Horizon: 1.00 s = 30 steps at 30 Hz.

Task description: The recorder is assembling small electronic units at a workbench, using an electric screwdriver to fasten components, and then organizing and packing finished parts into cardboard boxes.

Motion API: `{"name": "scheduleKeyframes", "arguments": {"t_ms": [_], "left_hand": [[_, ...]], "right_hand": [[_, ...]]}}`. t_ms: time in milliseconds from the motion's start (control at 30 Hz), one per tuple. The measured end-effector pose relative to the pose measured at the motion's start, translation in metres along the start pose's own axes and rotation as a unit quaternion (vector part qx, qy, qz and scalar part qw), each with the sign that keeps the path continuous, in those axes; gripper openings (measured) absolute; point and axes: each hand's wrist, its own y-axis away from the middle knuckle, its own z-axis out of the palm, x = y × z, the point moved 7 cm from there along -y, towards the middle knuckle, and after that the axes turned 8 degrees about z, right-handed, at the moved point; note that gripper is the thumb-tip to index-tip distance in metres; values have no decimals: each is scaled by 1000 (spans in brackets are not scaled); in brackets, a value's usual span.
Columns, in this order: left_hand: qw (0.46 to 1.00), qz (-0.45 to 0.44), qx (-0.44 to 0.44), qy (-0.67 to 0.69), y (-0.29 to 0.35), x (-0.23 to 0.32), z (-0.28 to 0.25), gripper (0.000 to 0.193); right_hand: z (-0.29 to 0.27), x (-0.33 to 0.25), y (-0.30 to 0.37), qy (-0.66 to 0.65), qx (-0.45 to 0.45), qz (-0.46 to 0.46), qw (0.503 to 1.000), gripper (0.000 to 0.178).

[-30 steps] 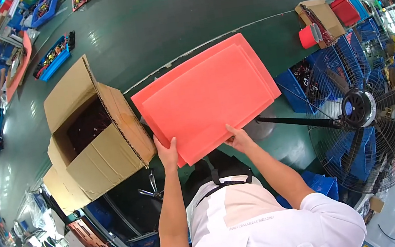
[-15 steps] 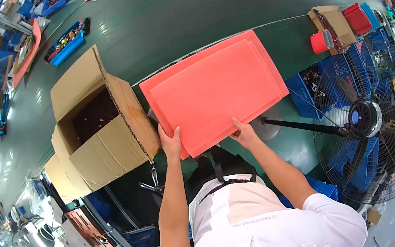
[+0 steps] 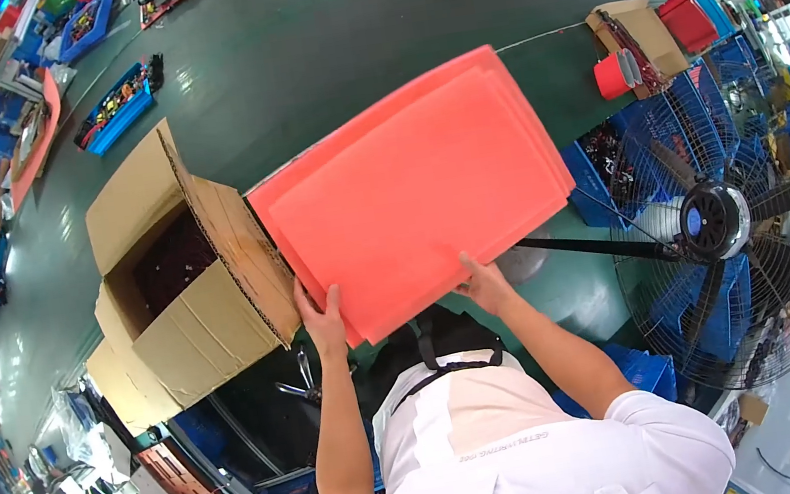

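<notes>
A stack of coral-red sheets (image 3: 413, 194) is held up in front of me, its layers slightly out of line with each other. My left hand (image 3: 323, 323) grips the lower left corner, thumb on top and fingers at the edge or beneath. At the near edge further right, my right hand (image 3: 484, 283) pinches the stack with its thumb on top; its other fingers are mostly hidden below. Just left of the sheets stands an open cardboard box (image 3: 213, 318) with dark contents inside, close to my left hand. What lies under the stack is hidden.
A large black-bladed floor fan (image 3: 714, 220) in a wire cage stands at the right, its dark pole reaching toward the sheets. Blue bins (image 3: 593, 184) sit behind it. A blue tray of parts (image 3: 118, 111) lies on the green floor (image 3: 333, 23) at the far left.
The sheets have tilted, their left end coming nearer to me and closer to the cardboard box. Both hands keep their grip. The whole view has shifted a little.
</notes>
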Motion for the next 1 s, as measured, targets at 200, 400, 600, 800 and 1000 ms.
{"name": "scheduleKeyframes", "arguments": {"t_ms": [200,400,600,800,1000], "left_hand": [[996,-73,-32,-47,25,-42,-6,84],[998,29,-38,-35,-11,12,8,69],[997,44,31,-49,-61,20,33,75],[969,20,-17,-247,-52,-15,14,82],[976,9,-12,-216,-17,-35,2,82]], "right_hand": [[-61,24,-39,-117,48,37,991,61],[-14,-39,-10,-20,-91,-129,987,56],[14,-78,-61,-47,19,-88,995,43],[-7,-30,-64,-22,49,5,999,42],[-31,-1,-41,-20,75,43,996,41]]}}
